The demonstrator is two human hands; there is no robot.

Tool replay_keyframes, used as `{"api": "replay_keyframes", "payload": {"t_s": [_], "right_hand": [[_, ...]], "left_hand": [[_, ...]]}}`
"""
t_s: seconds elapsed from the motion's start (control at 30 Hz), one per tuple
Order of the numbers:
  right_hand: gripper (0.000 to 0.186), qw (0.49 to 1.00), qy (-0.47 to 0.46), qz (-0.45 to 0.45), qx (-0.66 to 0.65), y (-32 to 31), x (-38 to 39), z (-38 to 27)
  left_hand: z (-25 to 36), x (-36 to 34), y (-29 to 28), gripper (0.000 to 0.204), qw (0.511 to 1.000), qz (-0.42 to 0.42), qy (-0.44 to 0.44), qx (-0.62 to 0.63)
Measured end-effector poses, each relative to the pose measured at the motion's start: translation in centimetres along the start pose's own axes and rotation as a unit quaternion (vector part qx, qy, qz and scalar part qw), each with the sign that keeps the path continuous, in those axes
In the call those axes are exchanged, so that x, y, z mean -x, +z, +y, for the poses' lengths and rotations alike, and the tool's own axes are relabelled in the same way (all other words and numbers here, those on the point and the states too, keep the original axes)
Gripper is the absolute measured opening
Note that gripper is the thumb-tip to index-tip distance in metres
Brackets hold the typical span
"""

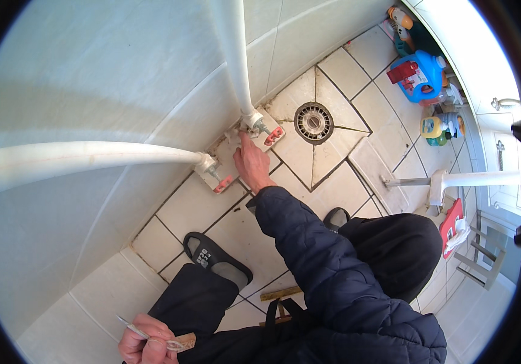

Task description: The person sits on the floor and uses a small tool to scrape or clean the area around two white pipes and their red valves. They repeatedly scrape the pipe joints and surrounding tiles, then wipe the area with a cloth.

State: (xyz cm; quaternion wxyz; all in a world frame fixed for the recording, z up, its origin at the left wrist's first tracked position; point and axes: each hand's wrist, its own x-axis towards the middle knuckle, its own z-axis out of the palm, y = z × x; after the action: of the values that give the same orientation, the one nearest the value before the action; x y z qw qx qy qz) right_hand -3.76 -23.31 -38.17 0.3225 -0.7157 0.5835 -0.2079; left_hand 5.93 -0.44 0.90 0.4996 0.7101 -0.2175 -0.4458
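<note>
My right hand [252, 162] reaches forward to the floor, its fingertips touching the base fitting [249, 124] of a white upright pipe [233, 57] that carries a red lever valve [274, 135]. A second white pipe [72, 162] runs in from the left to another fitting with a red valve [222, 182]. My left hand [147, 341] rests low near my knee, closed on a thin metal tool with a wooden handle [169, 343]. I am crouching in dark trousers, a dark padded jacket and black slippers [215, 257].
A round floor drain [313, 122] sits in the tiled floor beside the valves. Blue and yellow detergent bottles [421, 76] stand at the upper right. A white pipe stand [448, 180] and a red and white object [453, 224] lie at the right. Wooden-handled tool [280, 293] lies under me.
</note>
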Motion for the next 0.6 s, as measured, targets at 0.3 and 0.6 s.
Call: {"api": "replay_keyframes", "payload": {"t_s": [0.3, 0.6], "right_hand": [[0.048, 0.992, -0.003, -0.039, 0.123, 0.4, -1.3, 0.1], [0.020, 0.986, -0.009, -0.026, 0.167, 0.8, -2.1, 1.0]], "left_hand": [[-0.1, -0.2, -0.2, 0.011, 1.000, 0.013, -0.021, -0.001], [-0.2, -0.1, -0.3, 0.011, 1.000, 0.017, -0.002, -0.008]]}}
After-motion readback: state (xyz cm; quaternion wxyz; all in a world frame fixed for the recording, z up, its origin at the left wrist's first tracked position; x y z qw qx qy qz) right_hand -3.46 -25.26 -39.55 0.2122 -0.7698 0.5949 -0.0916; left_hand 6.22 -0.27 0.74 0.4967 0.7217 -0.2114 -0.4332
